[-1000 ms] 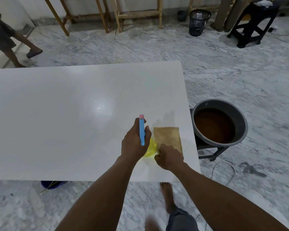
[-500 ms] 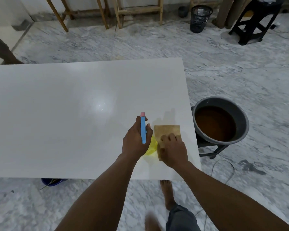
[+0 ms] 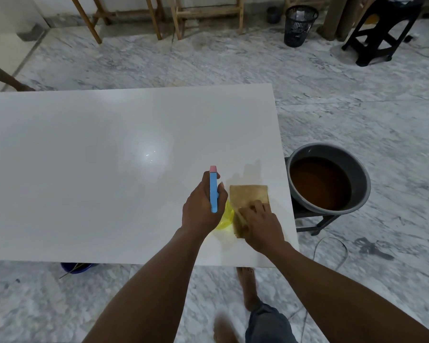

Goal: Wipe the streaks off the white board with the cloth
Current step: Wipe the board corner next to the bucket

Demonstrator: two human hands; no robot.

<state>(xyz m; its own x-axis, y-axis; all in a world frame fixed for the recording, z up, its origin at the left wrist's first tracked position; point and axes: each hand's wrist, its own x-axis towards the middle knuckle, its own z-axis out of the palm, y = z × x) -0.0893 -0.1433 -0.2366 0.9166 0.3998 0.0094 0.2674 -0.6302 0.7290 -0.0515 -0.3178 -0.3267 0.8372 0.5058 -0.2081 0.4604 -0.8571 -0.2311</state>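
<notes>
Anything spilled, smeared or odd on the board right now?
A faint brownish smear on the white board just beyond the cloth the right hand presses. A basin of brown liquid stands close by the right edge; left hand holds a spray bottle.

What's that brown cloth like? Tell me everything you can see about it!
The cloth is tan-brown and soft-looking, roughly rectangular. It lies flat on the white board, near the board's right edge. The right hand presses on its near half, fingers laid over it; the far half is uncovered. Beside it on the left is the yellow spray bottle gripped by the left hand; whether they touch cannot be told.
</notes>
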